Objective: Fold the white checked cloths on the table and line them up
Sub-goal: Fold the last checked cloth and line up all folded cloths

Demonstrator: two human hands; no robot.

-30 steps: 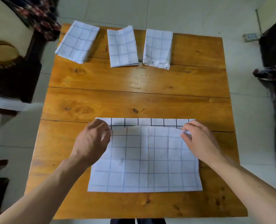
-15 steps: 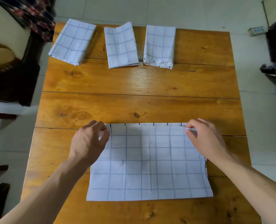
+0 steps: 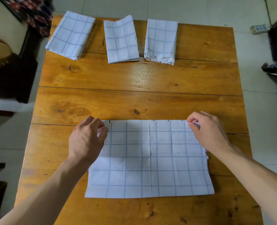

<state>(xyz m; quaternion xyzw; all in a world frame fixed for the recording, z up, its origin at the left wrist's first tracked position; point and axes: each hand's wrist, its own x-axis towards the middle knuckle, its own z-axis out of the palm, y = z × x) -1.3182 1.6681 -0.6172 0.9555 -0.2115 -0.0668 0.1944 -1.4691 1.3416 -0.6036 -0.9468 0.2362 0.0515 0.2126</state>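
The left hand (image 3: 87,140) and right hand (image 3: 207,130) each pinch a far corner of the big white checked cloth (image 3: 150,159) on the brown wooden table (image 3: 134,78). The dark-lined strip showing earlier is now covered. Three folded white checked cloths (image 3: 121,39) lie in a row at the far edge.

Cloth (image 3: 149,158) far corners hidden under hands

A wooden table (image 3: 150,78) of wide planks stands on a pale tiled floor (image 3: 191,8). Left of the table sits dark furniture (image 3: 13,75) with patterned fabric (image 3: 35,12) draped at its far end. Beyond the table's far right corner lies a small power strip (image 3: 259,29).
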